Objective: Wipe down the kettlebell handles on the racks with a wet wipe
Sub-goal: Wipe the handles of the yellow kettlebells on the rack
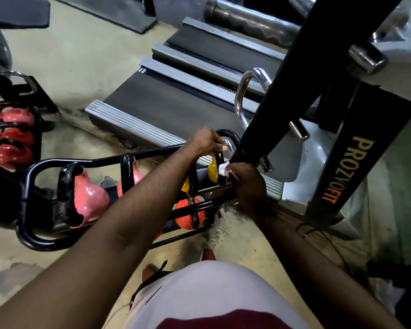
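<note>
The left hand (205,141) is closed around the black handle (220,157) of the yellow kettlebell (212,172) at the right end of the rack (29,176); the right hand (244,181) — fingers pinched on the white wet wipe (223,169) (bunched) — presses it against that handle.

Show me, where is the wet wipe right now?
The wet wipe is in the right hand, pressed against the yellow kettlebell at the rack's right end.
</note>
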Available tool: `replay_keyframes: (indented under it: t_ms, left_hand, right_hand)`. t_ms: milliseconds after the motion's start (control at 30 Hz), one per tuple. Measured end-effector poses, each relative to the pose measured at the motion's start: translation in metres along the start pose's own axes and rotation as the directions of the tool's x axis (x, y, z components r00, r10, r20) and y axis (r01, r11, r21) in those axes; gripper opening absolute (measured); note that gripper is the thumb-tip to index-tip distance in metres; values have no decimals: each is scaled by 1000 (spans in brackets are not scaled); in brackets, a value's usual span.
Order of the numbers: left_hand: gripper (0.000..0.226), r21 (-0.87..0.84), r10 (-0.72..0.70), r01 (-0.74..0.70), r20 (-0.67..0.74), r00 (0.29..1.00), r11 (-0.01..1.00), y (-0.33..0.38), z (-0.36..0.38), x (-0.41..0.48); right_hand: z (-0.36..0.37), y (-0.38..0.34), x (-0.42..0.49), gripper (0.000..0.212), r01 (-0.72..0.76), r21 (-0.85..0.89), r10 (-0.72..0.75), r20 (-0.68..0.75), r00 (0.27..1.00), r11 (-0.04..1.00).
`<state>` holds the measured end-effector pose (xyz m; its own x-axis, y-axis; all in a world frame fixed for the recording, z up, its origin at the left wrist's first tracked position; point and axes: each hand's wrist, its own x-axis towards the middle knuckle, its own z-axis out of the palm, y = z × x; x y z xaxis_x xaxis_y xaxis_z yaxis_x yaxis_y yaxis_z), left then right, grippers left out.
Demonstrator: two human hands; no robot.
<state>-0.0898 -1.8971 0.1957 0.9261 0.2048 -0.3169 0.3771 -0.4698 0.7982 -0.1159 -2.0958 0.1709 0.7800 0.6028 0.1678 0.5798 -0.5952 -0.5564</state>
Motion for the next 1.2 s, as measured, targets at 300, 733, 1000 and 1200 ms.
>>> replay_keyframes:
  t_ms: [300, 733, 1000, 1200]
  left_hand:
    - [23, -51, -59, 58, -16, 998, 997, 9, 3, -7]
    - [28, -54, -129, 124, -100, 987, 991, 17, 7, -10]
    - [28, -3, -81, 81, -120, 989, 997, 12, 8, -13]
    - [29, -24, -70, 68, -117, 991, 997, 9, 9, -18]
  right_hand:
    - [-4, -8, -11, 21, -98, 90, 103, -54, 993, 991]
    - [14, -8, -11, 24, 302, -293, -342, -95, 935, 907]
    - [11, 5, -4, 19, 362, -317, -398, -54, 916, 876]
    - [8, -3, 7, 27, -65, 132, 85, -154, 984, 989]
